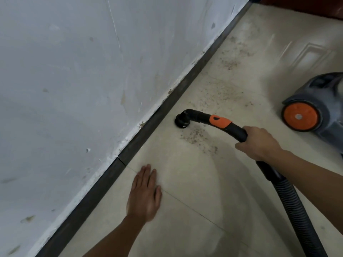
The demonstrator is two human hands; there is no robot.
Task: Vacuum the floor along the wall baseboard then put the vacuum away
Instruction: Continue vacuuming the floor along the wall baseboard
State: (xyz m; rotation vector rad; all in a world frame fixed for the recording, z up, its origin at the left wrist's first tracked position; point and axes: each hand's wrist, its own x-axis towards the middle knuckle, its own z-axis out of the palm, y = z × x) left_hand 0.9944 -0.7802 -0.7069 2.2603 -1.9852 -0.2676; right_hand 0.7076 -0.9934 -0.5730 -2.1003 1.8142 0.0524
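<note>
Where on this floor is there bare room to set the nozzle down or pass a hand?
Bare tile lies between the left hand and the hose, and along the baseboard between the nozzle and that hand. Crowded: grit beside the nozzle, more grit farther up, and the vacuum canister beyond the right hand.

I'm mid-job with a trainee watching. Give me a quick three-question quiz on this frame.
1. True or false: debris lies on the floor beside the nozzle.
2. The right hand grips: A) the vacuum handle B) the canister wheel C) nothing.
3. Which hand holds nothing?
Key: 1 true. 2 A. 3 The left hand, which is palm down with its fingers straight.
</note>
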